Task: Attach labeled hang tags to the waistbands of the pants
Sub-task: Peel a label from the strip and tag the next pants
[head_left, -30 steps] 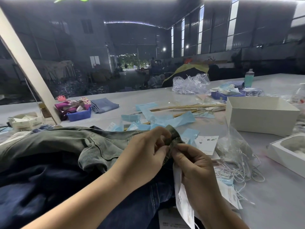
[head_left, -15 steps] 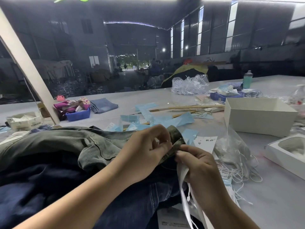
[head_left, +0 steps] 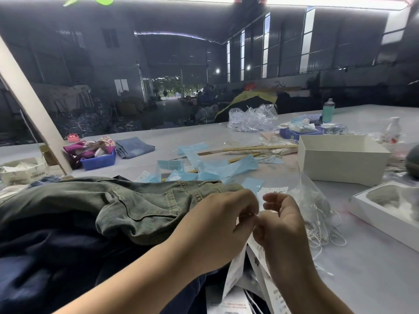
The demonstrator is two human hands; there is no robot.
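1. The left hand (head_left: 217, 227) and the right hand (head_left: 281, 225) now meet fingertip to fingertip just past the edge of the green pants (head_left: 140, 207). Before, both hands were holding the waistband.
2. Both hands pinch something tiny between them. It is too small to tell what it is.
3. The white tags (head_left: 235, 270) hang down under the hands, lower than before.
4. The green pants lie on the tabletop (head_left: 374, 279), on top of dark blue pants (head_left: 45, 257).
5. A bag of white strings (head_left: 315, 214) lies near the right hand.
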